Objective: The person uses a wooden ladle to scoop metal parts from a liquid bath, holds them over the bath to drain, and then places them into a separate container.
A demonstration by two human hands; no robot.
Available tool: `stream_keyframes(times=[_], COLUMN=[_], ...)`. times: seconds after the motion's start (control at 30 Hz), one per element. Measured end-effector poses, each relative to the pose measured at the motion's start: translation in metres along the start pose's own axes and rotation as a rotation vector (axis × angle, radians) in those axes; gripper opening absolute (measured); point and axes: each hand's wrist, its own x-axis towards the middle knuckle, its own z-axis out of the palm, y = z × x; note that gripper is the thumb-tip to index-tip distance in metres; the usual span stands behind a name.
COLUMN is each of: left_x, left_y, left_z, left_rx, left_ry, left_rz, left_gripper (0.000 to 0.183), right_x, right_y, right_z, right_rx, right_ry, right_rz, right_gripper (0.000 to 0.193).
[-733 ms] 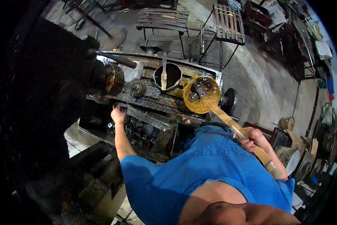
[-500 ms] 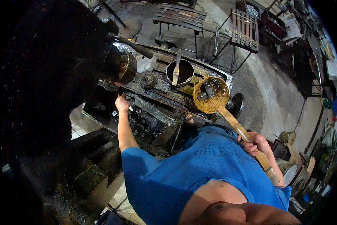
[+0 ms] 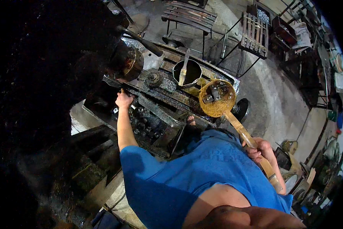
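My right hand [image 3: 260, 149] is wrapped around the flat wooden handle [image 3: 240, 128] of a round yellow woven basket [image 3: 225, 107]. A few grey metal blocks [image 3: 213, 94] lie inside this basket. On the left, my arm is stretched over a dark, oily metal trough [image 3: 150, 129] with several small metal pieces in it. There my left hand [image 3: 124, 100] is closed, its fingertips lost in shadow by the machine edge; what they grip cannot be made out. A small shiny metal piece [image 3: 115, 110] lies close to that hand.
On the greasy machine bed stands a pot [image 3: 195, 74] of dark liquid with a flat brush [image 3: 184, 70] leaning in it. A rusty cylinder [image 3: 134, 65] and a metal bar [image 3: 148, 46] are beyond my left hand. Slatted stands [image 3: 188, 16] occupy the floor at the back.
My left hand has shifted slightly within the trough, staying closed near the machine edge. The view has turned a little. My right hand keeps its hold on the basket handle.
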Motion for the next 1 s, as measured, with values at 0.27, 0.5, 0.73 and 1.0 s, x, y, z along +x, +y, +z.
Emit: stream_keyframes(times=[0.27, 0.5, 0.73, 1.0], left_x=[0.069, 0.023, 0.025, 0.019], left_y=[-0.049, -0.007, -0.002, 0.009], left_z=[0.052, 0.051, 0.041, 0.027], left_rx=[-0.132, -0.071, -0.129, -0.215], left_ry=[-0.187, 0.119, 0.05, 0.16], left_rz=[0.078, 0.202, 0.017, -0.049], left_gripper=[0.073, 0.047, 0.053, 0.048], right_x=[-0.002, 0.001, 0.003, 0.002], right_y=[-0.004, 0.012, 0.017, 0.019], right_z=[0.008, 0.003, -0.001, 0.001], right_rx=[-0.046, -0.017, -0.044, -0.027], right_ry=[-0.023, -0.027, -0.046, -0.057], right_rz=[0.038, -0.011, -0.005, -0.023], right_gripper=[0.046, 0.046, 0.05, 0.05])
